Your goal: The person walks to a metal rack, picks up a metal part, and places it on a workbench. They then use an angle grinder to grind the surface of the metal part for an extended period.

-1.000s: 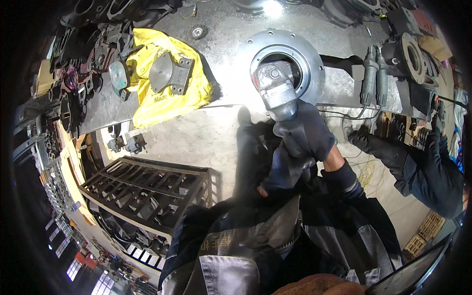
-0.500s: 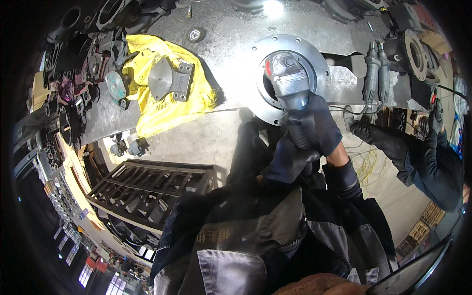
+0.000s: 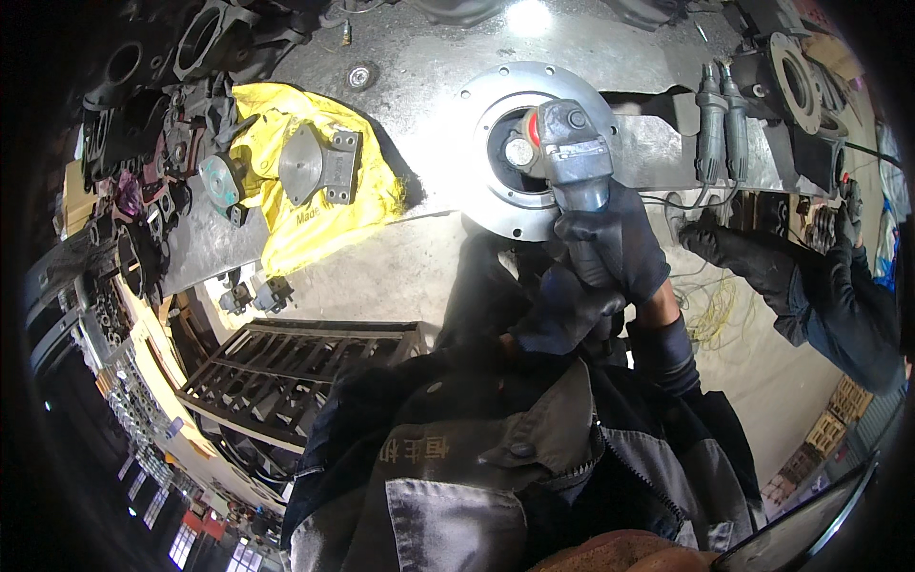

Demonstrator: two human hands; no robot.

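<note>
An angle grinder (image 3: 578,157) with a red-edged disc reaches over the round metal flange (image 3: 479,157), its head above the right side of the center bore. In dark gloves, my right hand (image 3: 624,243) is wrapped round the grinder's body. My left hand (image 3: 562,310) closes on the rear of the grinder, below and left of the right hand. A round metal part (image 3: 519,153) shows inside the bore. The disc's underside is hidden, so I cannot tell whether it touches the flange.
A yellow bag (image 3: 286,234) lies left on the metal bench (image 3: 419,71) under a bracketed metal part (image 3: 310,164). Two slim power tools (image 3: 710,129) rest at right, cords trailing off the edge. Another person's sleeve (image 3: 848,315) is far right. A dark metal rack (image 3: 295,367) stands lower left.
The grinder head has moved slightly right across the flange, baring more of the bore and the round part inside. Both hands keep their hold. The view has shifted a little.
</note>
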